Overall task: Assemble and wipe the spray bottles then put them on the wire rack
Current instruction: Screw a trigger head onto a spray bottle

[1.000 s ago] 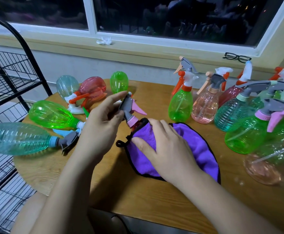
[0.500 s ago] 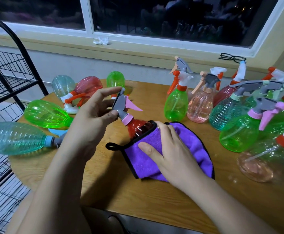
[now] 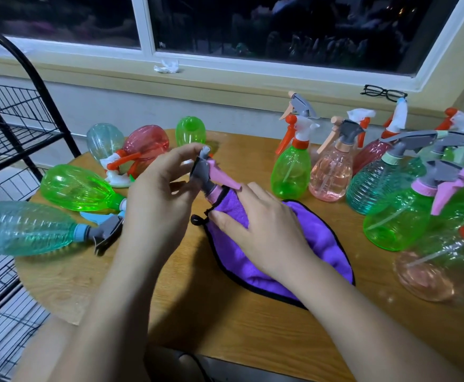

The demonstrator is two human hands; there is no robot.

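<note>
The table (image 3: 225,321) lay under both my wrists, and the wire rack (image 3: 18,133) stood well off beyond the back of my left hand (image 3: 159,194). A crowd of upright bottles (image 3: 290,175) stood past the knuckles of my right hand (image 3: 264,230), on its outer side. Beneath that hand spread the purple cloth (image 3: 319,235), its front edge gathered under my fingers. Those right fingers were curled over the cloth, clamping it round the spray bottle (image 3: 214,193). The bottle's body was wholly hidden in the fold, and only the pink neck and top stuck out ahead of my fingertips. My left thumb and fingers were pinched on the grey sprayer head (image 3: 201,172), with the pink trigger (image 3: 222,179) slanting down toward my right index finger.

Wiping was the step in hand, I judged. To do it well I needed the left pinch firm enough to turn the bottle by its head. That way the body would roll inside the cloth and every side would get rubbed. The right squeeze had to stay moderate, since thin plastic would likely dent. The collar and trigger wanted a pass too. Short strokes seemed wise, as a wide sweep could topple the neighbours.
</note>
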